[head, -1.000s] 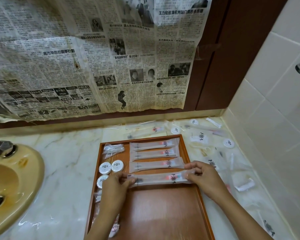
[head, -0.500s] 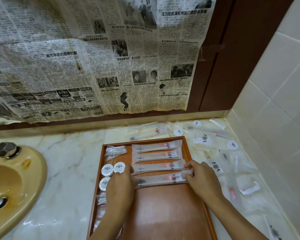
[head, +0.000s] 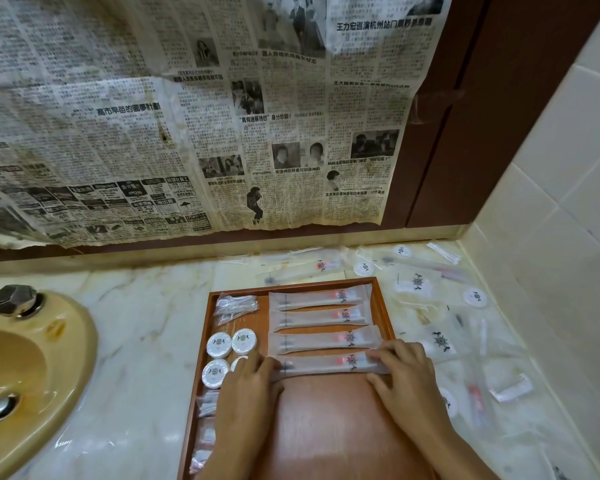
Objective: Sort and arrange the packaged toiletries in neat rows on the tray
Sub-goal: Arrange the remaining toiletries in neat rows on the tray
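Crowding is the risk here: a long packet (head: 326, 362) is pressed flat inside the tray (head: 291, 427), just below three others like it (head: 321, 320). The left hand (head: 246, 386) and right hand (head: 406, 379) are laid over its ends, fingers nearly straight rather than curled round it. If it is pushed too far up the tray, the slick row above may be skewed or overlapped. Loose packets (head: 440, 341) are seen right of the tray.

Both hands rest on the nearest long packet (head: 326, 363) in the wooden tray (head: 326, 427).
The left hand (head: 246, 386) covers its 9 o'clock end, the right hand (head: 406, 375) its 3 o'clock end; three matching packets (head: 319, 318) lie toward 12 o'clock.
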Available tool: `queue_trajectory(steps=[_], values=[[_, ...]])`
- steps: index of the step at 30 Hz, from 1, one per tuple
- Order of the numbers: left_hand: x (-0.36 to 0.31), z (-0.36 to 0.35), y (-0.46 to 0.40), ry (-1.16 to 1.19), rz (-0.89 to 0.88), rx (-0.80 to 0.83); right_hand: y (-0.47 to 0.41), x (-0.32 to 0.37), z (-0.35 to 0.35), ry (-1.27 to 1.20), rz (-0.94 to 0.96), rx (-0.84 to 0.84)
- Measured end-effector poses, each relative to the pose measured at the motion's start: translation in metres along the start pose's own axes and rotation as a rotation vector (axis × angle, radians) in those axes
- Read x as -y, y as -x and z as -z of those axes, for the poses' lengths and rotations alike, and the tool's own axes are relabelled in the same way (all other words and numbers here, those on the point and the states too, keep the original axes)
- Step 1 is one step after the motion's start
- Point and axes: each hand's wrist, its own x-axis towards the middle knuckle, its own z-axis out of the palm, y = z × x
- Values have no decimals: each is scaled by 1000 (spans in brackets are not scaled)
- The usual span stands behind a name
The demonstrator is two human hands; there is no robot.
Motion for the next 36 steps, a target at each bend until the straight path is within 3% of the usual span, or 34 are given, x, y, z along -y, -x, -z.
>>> queue_trajectory(steps=[13, 18, 24, 30, 36], values=[[-6, 5, -22, 105, -1, -74, -18, 12, 7, -107, 30, 32], [-2, 17, -50, 158, 9, -139, -57, 18, 12, -123, 21, -47], [-5, 37, -95, 225, 91, -207, -121, 32, 9, -84, 21, 19], [6, 42, -149, 212, 165, -130, -188, 51, -4, 23, 71, 98], [26, 30, -181, 150, 129, 11, -217, 49, -13, 105, 159, 210]])
